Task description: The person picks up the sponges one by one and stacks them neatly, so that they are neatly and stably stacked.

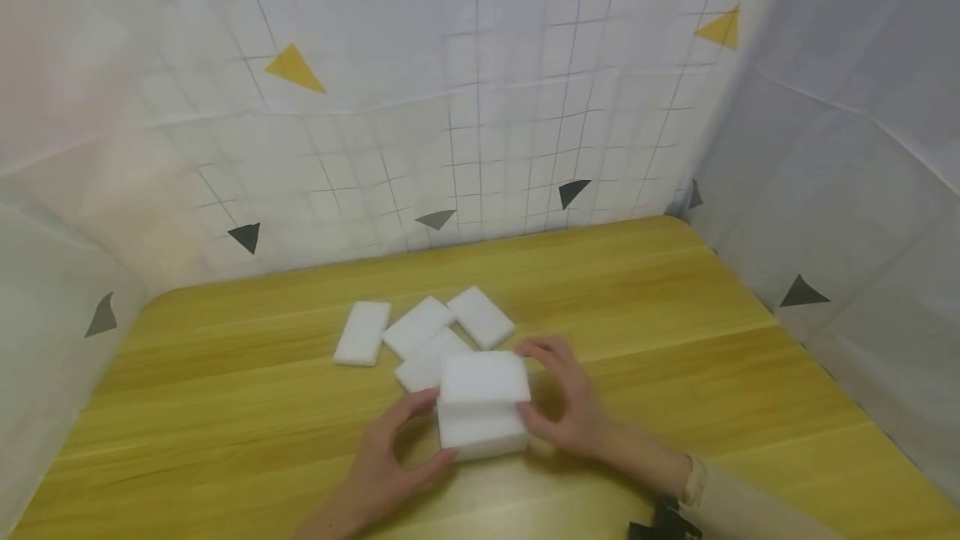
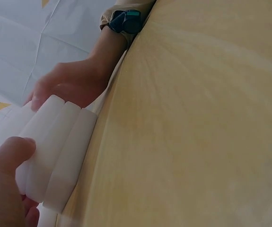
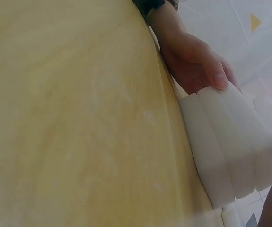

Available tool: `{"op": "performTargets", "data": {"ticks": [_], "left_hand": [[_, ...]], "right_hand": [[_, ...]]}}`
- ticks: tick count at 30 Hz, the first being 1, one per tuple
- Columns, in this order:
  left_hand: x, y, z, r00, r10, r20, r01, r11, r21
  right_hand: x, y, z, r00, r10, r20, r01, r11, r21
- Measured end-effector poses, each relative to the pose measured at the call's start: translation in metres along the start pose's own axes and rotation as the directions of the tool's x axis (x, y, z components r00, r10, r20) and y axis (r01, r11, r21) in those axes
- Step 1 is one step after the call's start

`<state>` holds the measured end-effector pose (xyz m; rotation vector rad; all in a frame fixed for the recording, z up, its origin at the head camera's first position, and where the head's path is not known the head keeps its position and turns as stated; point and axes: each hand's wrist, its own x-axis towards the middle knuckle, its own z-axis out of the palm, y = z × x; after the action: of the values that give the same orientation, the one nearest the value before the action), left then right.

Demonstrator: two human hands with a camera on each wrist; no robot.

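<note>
White sponge stack (image 1: 482, 405) (three blocks), long axis left-right on wooden worktop (image 1: 675, 340), clamped between left hand (image 1: 390, 461) and right hand (image 1: 566, 407), one grip at each end.

Bare left hand (image 1: 390, 461); right hand (image 1: 570, 407) shows a beige sleeve cuff (image 1: 693, 482) and a dark wrist strap (image 1: 663, 519).

Soft, even lighting is provided throughout; shadows are faint. Edge distortion is seen in the head view. Both wrist views are blurred at close range.
</note>
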<state>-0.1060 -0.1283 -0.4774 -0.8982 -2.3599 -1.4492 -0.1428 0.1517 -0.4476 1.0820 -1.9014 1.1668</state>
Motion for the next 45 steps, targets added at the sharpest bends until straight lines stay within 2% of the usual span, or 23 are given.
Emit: {"op": "performTargets", "data": {"ticks": [7, 14, 20, 24, 29, 33, 40, 45], "left_hand": [[0.001, 0.0, 0.001, 1.0, 0.022, -0.013, -0.022, 1.0, 0.007], [0.002, 0.001, 0.001, 1.0, 0.009, -0.008, -0.009, 1.0, -0.007], [0.001, 0.001, 0.001, 1.0, -0.024, -0.01, 0.024, 1.0, 0.014], [0.0, -0.001, 0.001, 1.0, -0.016, -0.014, 0.016, 1.0, 0.021], [0.0, -0.001, 0.001, 0.999, -0.041, -0.023, 0.042, 0.999, 0.023], [0.001, -0.001, 0.002, 0.999, -0.029, -0.042, 0.031, 0.999, 0.031], [0.0, -0.001, 0.002, 0.999, -0.041, -0.03, 0.042, 0.999, 0.023], [0.0, -0.001, 0.001, 0.999, -0.012, -0.041, 0.013, 1.0, 0.024]], "right_hand": [[-0.017, 0.018, 0.003, 0.999, 0.01, 0.052, -0.011, 1.0, 0.012], [-0.022, 0.02, 0.002, 0.993, 0.023, 0.117, -0.025, 0.999, 0.019], [-0.021, 0.018, 0.002, 0.993, 0.0, 0.117, -0.005, 0.999, 0.043], [-0.02, 0.018, 0.002, 0.993, -0.026, 0.115, 0.02, 0.999, 0.049], [-0.02, 0.019, 0.003, 0.992, -0.052, 0.117, 0.046, 0.998, 0.049], [-0.02, 0.018, 0.003, 0.99, -0.052, 0.134, 0.046, 0.997, 0.054], [-0.021, 0.019, 0.003, 0.987, -0.066, 0.147, 0.057, 0.996, 0.065], [-0.021, 0.019, 0.003, 0.986, -0.055, 0.158, 0.045, 0.997, 0.067]]}}
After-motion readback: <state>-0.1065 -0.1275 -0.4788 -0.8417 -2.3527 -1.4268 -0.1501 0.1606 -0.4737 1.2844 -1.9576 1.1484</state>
